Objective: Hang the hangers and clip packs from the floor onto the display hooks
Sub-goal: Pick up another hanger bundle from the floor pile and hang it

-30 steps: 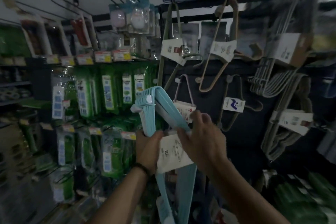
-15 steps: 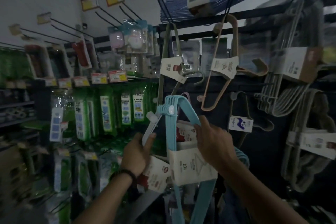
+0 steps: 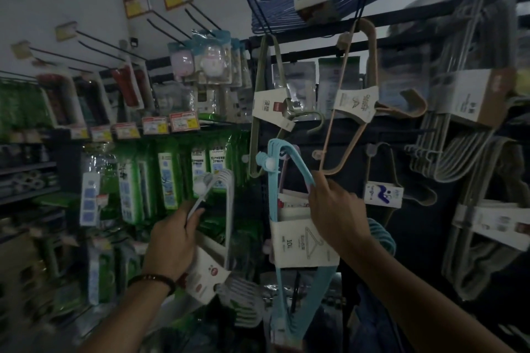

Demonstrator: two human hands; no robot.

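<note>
- The right hand point(image 3: 335, 215) is pinching the sloping upper arm of the teal pack point(image 3: 296, 159), with the fingers curled round it just below the top corner.
- The teal pack is hanging long and upright in front of the dark panel, with a paper band point(image 3: 304, 243) wrapping its middle.
- Its top corner is sitting at a white-tipped peg point(image 3: 269, 164); I cannot tell whether it is resting on it.
- The left hand point(image 3: 169, 241), with a bead bracelet point(image 3: 152, 281) at the wrist, is gripping one arm of the white pack point(image 3: 229, 218), thumb and fingers closing round it.
- The white pack is being held off the display, lower and to the left of the teal one, in front of the green packs point(image 3: 169, 178).
- An olive pack point(image 3: 258, 112) and a beige pack point(image 3: 370, 66) are hanging above the teal pack.
- Grey hangers point(image 3: 459, 129) are hanging to the right.
</note>
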